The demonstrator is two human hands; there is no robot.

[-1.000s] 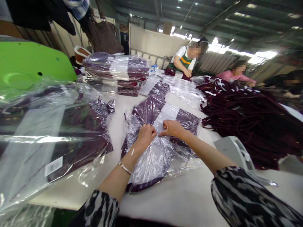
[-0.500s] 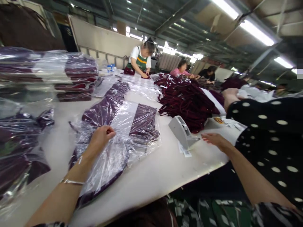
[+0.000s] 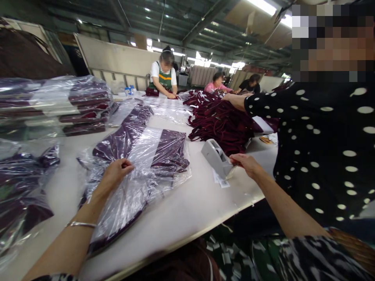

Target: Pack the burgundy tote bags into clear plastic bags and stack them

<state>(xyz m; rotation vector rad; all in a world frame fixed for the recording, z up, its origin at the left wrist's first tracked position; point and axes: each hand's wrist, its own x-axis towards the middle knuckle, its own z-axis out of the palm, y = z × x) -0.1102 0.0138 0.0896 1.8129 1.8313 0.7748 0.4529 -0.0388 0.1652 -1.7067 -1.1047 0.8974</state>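
Note:
My left hand (image 3: 118, 171) is closed in a pinch at the clear plastic over a bagged purple garment (image 3: 117, 144); what lies between its fingertips is too small to make out. A white paper band (image 3: 145, 146) shows through that bag. To the right, my right hand (image 3: 246, 164) has thumb and fingers pressed together at the front end of a grey tape dispenser (image 3: 216, 156). Any tape in the pinch is too fine to see. White labels (image 3: 221, 181) lie beside the dispenser's base.
Bagged garments are stacked (image 3: 52, 103) at the left, with another bagged garment (image 3: 23, 183) nearer. A maroon pile (image 3: 222, 121) lies behind the dispenser. At the right, a person in a dotted top (image 3: 319, 156) reaches over it. Other people work farther back.
My right hand has come in from the right to the dispenser, and its fingers have closed together. The person in the dotted top now reaches over the maroon pile. The view has shifted slightly.

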